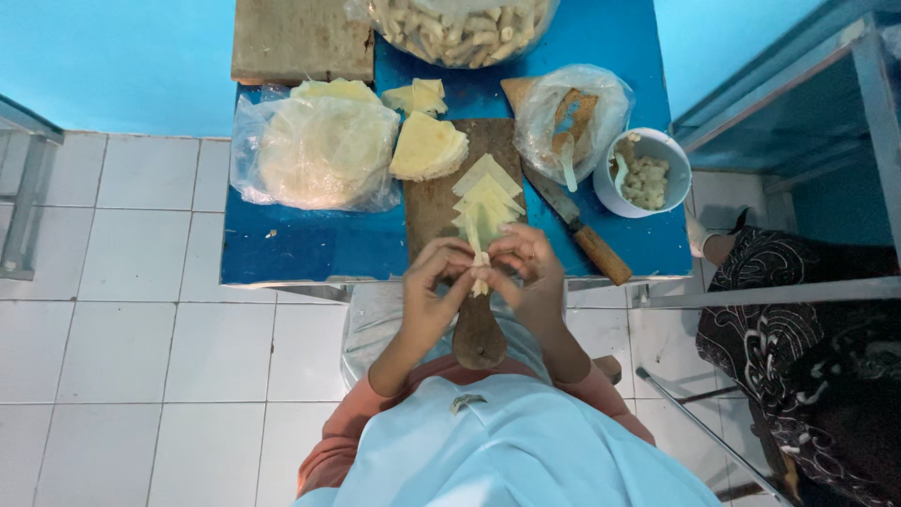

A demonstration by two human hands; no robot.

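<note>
Both hands meet over the near edge of the table. The left hand (434, 282) and the right hand (531, 272) pinch between their fingertips a small pale wrapper piece (481, 272), thin and pliable, folded into a narrow roll; each hand is clenched on it from its own side. The roll hangs just above the rounded handle of a brown wooden cutting board (450, 202), whose matt, worn surface runs away from the person.

On the board, just beyond the fingers, lies a fanned row of cut wrapper triangles (488, 192), pale yellow and overlapping like shingles. Farther up sits a thicker wedge stack of wrappers (428, 147), its layered edge visible.

Left of the board, a clear, crinkled plastic bag (319, 150) encloses round, translucent wrapper sheets. Right of the board, a knife (577, 225) with a dark blade and a light wooden handle lies aslant on the glossy blue table (300, 249). Beyond it stands a round white bowl (648, 174) holding lumpy pale filling, beside a second plastic bag (568, 113). White floor tiles (122, 310) surround the table.
</note>
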